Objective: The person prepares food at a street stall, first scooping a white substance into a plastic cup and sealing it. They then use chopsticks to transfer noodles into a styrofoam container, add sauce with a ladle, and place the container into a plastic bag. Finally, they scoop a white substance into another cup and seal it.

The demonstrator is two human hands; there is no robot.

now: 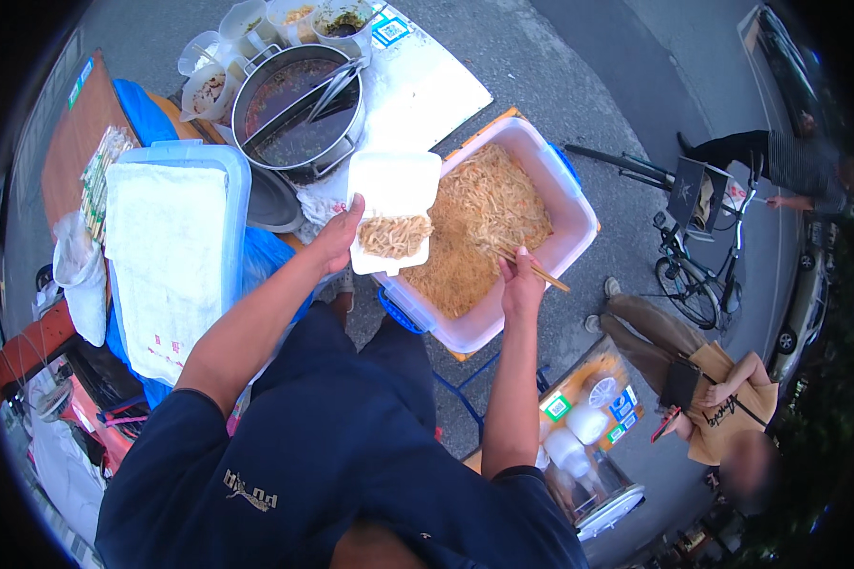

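My left hand (340, 238) grips the left side of a white foam clamshell box (394, 181), its lid raised. Flat noodles (393, 236) fill its lower half. The box hangs over the left edge of a large clear plastic tub (573, 235) with blue handles. Inside the tub, broad pale noodles (502, 192) lie at the far side and thin brown noodles (445, 284) at the near left. My right hand (523, 284) holds a pair of wooden chopsticks (549, 277) over the tub, their tips in the broad noodles.
A divided steel pot (299, 107) of dark liquid, with utensils across it, stands at the back beside several plastic condiment tubs (210, 92). White cloths cover a blue-rimmed bin (245, 178) at left. On the right are a person (726, 398) with a phone and another person by a bicycle (690, 284).
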